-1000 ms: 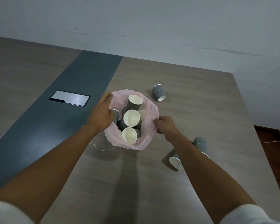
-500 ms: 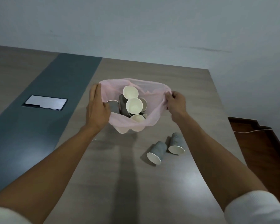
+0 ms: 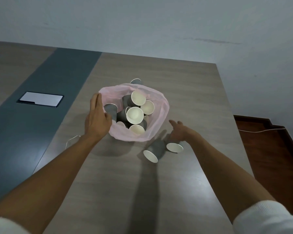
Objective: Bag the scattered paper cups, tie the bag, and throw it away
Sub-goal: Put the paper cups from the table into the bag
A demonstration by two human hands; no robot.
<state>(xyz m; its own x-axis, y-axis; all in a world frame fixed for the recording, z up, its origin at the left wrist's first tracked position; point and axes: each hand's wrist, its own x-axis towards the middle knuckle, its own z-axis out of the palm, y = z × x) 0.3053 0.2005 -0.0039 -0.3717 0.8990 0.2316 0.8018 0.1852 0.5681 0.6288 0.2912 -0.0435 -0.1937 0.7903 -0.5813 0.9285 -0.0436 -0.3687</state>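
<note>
A pink plastic bag point(image 3: 156, 132) stands open on the wooden table point(image 3: 184, 92), holding several grey paper cups point(image 3: 134, 115) with cream insides. My left hand point(image 3: 97, 119) holds the bag's left rim, thumb inside the opening. My right hand point(image 3: 179, 130) is off the bag with fingers spread, just above two grey cups lying on their sides: one point(image 3: 155, 150) nearer me, the other point(image 3: 174, 146) partly under the hand. A third loose cup point(image 3: 135, 81) peeks out behind the bag's far rim.
A dark strip point(image 3: 41, 132) runs along the table's left part, with a silver panel point(image 3: 41, 99) set in it. A thin white cord point(image 3: 71, 140) lies near my left wrist. The table's right edge drops to dark wooden floor point(image 3: 269, 157) with a cable point(image 3: 260, 131).
My right hand let go of the bag's right rim and dropped toward the two lying cups. The bag's mouth has settled rounder, and the left hand still holds its rim.
</note>
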